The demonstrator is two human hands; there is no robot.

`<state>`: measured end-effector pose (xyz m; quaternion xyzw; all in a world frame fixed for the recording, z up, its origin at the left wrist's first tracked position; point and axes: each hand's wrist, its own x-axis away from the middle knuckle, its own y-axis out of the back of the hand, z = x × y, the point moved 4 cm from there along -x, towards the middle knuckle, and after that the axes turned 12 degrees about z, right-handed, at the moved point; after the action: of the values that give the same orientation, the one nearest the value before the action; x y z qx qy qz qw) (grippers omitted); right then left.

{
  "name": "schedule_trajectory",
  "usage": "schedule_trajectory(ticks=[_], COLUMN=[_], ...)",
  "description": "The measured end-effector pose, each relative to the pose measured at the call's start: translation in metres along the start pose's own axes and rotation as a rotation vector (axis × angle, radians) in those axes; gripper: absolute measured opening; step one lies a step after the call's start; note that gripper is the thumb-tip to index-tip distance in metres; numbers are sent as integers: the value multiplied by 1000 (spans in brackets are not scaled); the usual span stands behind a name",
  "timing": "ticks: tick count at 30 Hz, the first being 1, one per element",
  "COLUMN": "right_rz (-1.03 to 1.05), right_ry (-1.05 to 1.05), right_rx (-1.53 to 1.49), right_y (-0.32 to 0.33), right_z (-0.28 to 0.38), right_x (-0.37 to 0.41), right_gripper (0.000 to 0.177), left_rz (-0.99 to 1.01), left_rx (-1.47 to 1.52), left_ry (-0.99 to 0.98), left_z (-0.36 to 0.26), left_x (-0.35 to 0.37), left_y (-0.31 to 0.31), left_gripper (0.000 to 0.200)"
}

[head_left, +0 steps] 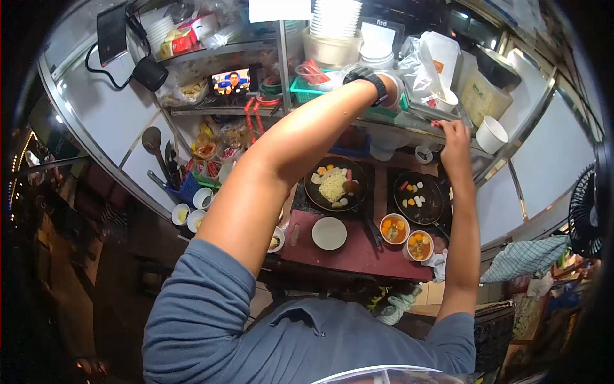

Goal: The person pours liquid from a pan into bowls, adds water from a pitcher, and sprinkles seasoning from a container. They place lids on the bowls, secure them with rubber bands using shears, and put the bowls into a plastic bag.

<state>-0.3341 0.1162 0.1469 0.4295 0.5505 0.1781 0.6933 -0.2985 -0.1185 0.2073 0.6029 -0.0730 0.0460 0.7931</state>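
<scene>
My left arm stretches across to the shelf, a black watch [366, 80] on its wrist. Beyond it my left hand [387, 86] shows only in part, close to a pale round container, with its fingers hidden. At the edge of a metal tray [419, 114], my right hand [455, 144] has its fingers pinched at a small red thing [436, 123], too small to name. A white cup [446, 100] stands just above that hand. Below lie a pan of noodles [332, 187] with egg and sausage pieces, and a second pan [436, 203] with several small pieces.
Two bowls of orange soup [394, 228] and a pale plate [329, 233] sit on the red board [297, 246]. Shelves hold stacked bowls [332, 25], a plastic bag [419, 61] and a lit phone [230, 82]. At the right are a white tub [491, 134] and a fan [585, 211].
</scene>
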Motion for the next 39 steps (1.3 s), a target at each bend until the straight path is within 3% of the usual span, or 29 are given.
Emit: schedule_trajectory(ticks=[2,9,13,16,17,19,21,23,24,25,26,27,29,31,33,35,39], right_rz=[-32,-49,-62,86,110,156,222,325,323,348,437,533,569,712,692,726,721], right_ry=[-59,-149,-239,-304,-289,-408,-543,-684,-714,-600,-655,-704,-748,-809,-663,-629,-503], right_rx=[-33,-22,-57,-351,-363,-587,-822,-1215,-1354,-1384,-1385,-1388,-1122,-953,-660,-564,-370], right_y=[22,72,90,94,92,85,63,42,33,23,6,-8,-23,-21,-47,-58,-79], right_z=[10,41,59,65,66,74,68,75,85,91,90,91,102,108,95,83,72], right_x=[14,78,121,156,169,201,251,296,310,325,350,372,383,372,387,391,391], right_gripper=[48,47,44,41,38,33,25,18,14,11,12,14,23,30,26,24,26], left_rz=[128,91,136,-98,-83,-361,-699,-537,-590,-660,-289,169,269,63,10,-295,-267], left_rx=[-50,-124,42,155,207,249,433,398,511,657,894,900,1192,1149,1232,1174,1218], left_ry=[-65,-63,-82,5,-2,26,-344,-302,-416,-590,-536,-449,-388,-345,-338,-208,-157], left_z=[2,6,17,23,15,3,-27,-95,-126,-156,-192,-228,-283,-316,-340,-346,-348], left_x=[-11,-19,-22,-7,16,42,85,144,166,175,195,198,192,179,156,141,121], left_y=[-3,-9,-8,-4,7,11,-24,-46,-81,-136,-160,-196,-279,-312,-334,-334,-353], left_gripper=[52,63,54,57,59,42,34,26,26,30,27,30,31,35,37,41,52])
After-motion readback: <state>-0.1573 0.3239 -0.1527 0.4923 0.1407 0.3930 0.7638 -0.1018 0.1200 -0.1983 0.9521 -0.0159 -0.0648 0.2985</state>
